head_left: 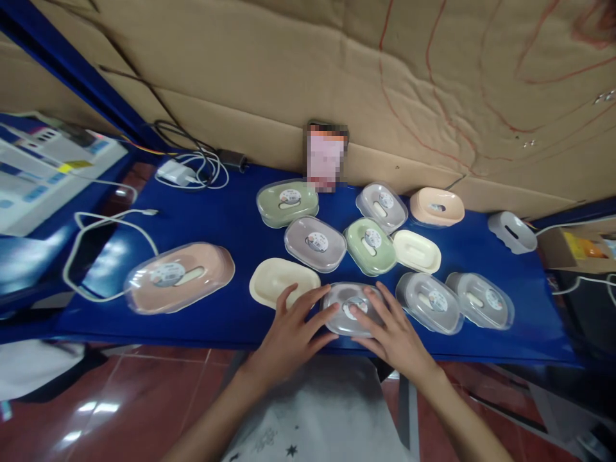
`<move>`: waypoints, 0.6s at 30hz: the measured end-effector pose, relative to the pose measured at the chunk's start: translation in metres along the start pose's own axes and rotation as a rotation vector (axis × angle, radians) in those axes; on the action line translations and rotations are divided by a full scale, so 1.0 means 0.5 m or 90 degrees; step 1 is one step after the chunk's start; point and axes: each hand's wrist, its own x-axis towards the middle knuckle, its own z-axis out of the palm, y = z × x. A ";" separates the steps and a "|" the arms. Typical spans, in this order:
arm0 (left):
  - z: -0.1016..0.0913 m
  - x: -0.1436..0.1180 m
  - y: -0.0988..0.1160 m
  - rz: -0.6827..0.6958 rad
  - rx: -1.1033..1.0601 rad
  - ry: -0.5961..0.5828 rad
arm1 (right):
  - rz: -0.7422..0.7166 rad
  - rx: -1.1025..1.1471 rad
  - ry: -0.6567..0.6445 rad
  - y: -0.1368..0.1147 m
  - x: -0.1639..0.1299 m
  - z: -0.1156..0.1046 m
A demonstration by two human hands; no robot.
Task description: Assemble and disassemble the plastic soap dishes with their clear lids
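Near the table's front edge lies a grey soap box (355, 326) with a clear lid and a round sticker. My left hand (293, 327) holds it from the left, thumb at the near edge and fingers spread toward the back. From the right, my right hand (397, 330) grips it, with fingertips over the lid. Behind my left fingers sits a cream oval tray (269, 282), partly hidden by them. To the right of my right hand are two more grey lidded boxes, one nearer (430, 305) and one farther (481, 301).
Green (370, 247), grey (315, 244) and peach (180, 279) lidded boxes stand about the blue table. A phone (327, 157) leans on the cardboard wall. White cables (120, 215) trail at left. A slotted grey piece (513, 232) lies far right.
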 end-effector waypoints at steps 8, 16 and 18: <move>-0.002 -0.006 0.001 0.001 -0.002 0.005 | -0.025 -0.045 0.003 -0.003 -0.004 0.001; -0.011 -0.014 0.002 -0.023 0.002 0.003 | -0.051 0.001 0.028 -0.005 0.010 -0.026; -0.025 -0.019 -0.007 -0.025 0.032 0.011 | -0.053 0.015 0.051 -0.003 -0.002 -0.072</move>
